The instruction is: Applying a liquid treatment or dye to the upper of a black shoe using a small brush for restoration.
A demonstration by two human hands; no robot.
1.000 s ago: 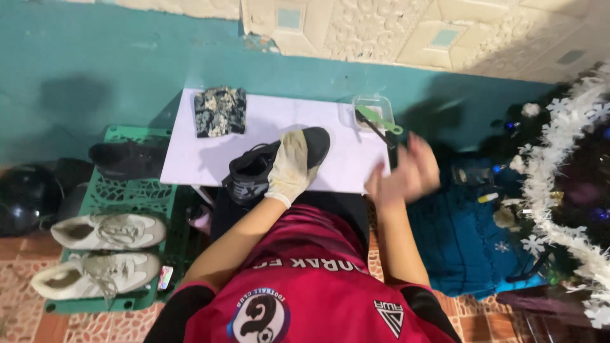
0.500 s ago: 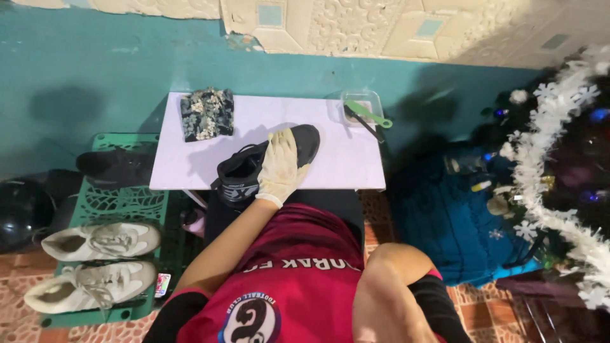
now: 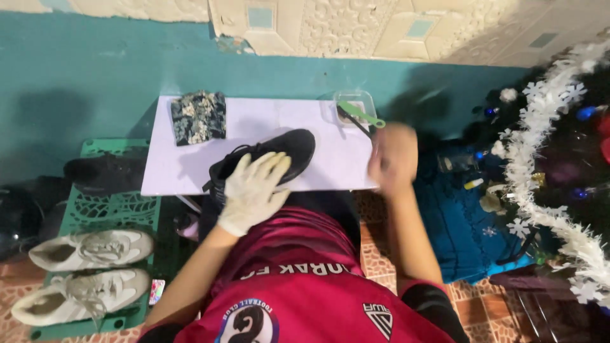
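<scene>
We see a low white table point(image 3: 190, 171) set against a teal wall, and on it a folded camouflage cloth point(image 3: 198, 117) at the far left, a black shoe point(image 3: 286, 152) lying near the front edge, and a clear plastic tub point(image 3: 351, 109) at the far right corner with a green-handled brush point(image 3: 362, 114) resting across it. Beside the table, on the tiled floor point(image 3: 375, 254), we find a green plastic crate point(image 3: 114, 209) bearing two white shoes point(image 3: 89, 273) and one dark shoe point(image 3: 105, 171).
</scene>
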